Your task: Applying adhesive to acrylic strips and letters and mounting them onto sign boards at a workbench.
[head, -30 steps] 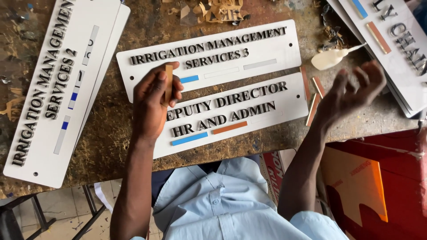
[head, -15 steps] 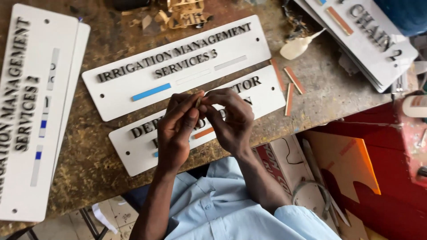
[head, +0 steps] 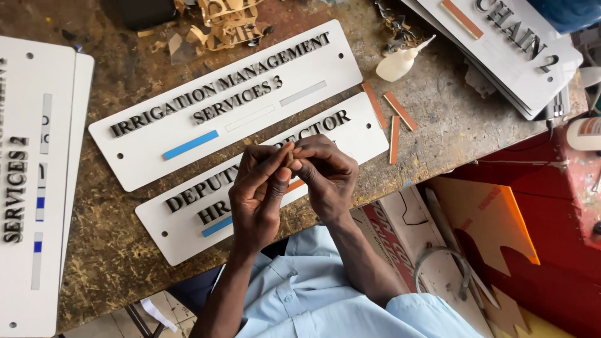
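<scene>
Working at a worn, scratched wooden workbench [head: 438,134], glue-stained and scuffed all over. Both my hands are meeting above the near edge. My left hand [head: 260,194] and right hand [head: 325,175] are both pinching a small thin strip piece [head: 290,154] between fingertips, other fingers curled in; the piece is mostly hidden, so I cannot tell its colour.

Directly under my hands, a white sign plate [head: 188,219] with black raised letters and a blue bar is lying tilted, its near corner reaching close to the bench's near edge. Just beyond it, a second white sign plate [head: 156,150] is lying parallel, nearly touching it.

Left edge: a stack of white plates [head: 25,188] is running lengthwise, overhanging toward the near-left corner. Far-right corner: another stack of white signs [head: 532,69] is overhanging the right edge. A small glue bottle [head: 400,62] is lying on its side near them, nozzle pointing at that stack. Three orange strips [head: 391,116] are lying loose just beside the right end of the nearer plate. Cut-out scrap [head: 219,25] is piling at the far edge.

Bare bench is showing right of the strips toward the right edge, and between the left stack and the two plates. Off the near-right corner, red and orange boards [head: 501,225] are crowding the floor space below.
</scene>
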